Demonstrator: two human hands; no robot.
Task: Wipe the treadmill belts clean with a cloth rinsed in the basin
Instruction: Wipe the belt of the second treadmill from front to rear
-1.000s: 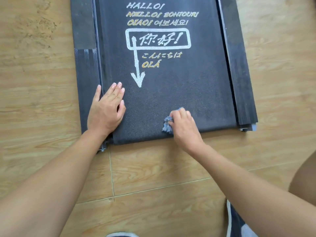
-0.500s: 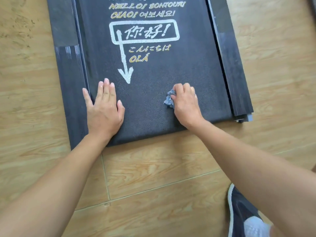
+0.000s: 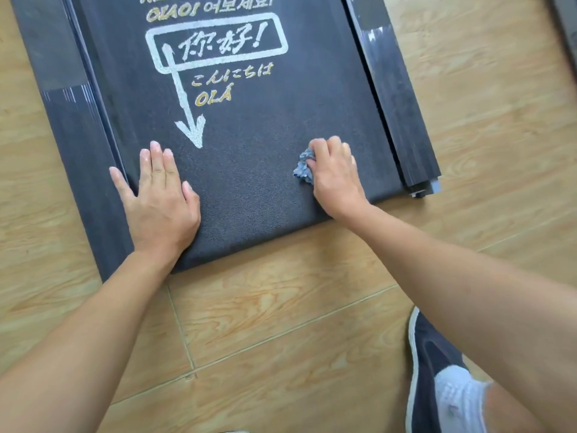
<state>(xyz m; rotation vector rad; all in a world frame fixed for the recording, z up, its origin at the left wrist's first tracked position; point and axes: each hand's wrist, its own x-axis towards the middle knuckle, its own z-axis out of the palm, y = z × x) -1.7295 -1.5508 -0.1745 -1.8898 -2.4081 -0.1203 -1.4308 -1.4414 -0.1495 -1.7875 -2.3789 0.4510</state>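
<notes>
Two hands rest on the near end of a black treadmill belt [image 3: 256, 195], which lies on a wood-pattern tiled floor [image 3: 281, 323]. The left hand [image 3: 162, 198] lies flat, palm down. Its fingers are straight and close together, and its thumb is spread out toward the left side rail [image 3: 78, 145]. Its fingertips sit just below and to the left of the head of a white arrow [image 3: 187, 120] printed on the belt. The right hand [image 3: 335, 176] is curled round a crumpled blue-grey cloth [image 3: 302, 168], holding it down on the belt's right half, near the right side rail [image 3: 399, 114]. The cloth pokes out at that hand's left side. White and gold greetings in several scripts are printed beside and above the arrow. A dark shoe [image 3: 427, 364] and white sock [image 3: 456, 398] show at lower right, on the floor.
</notes>
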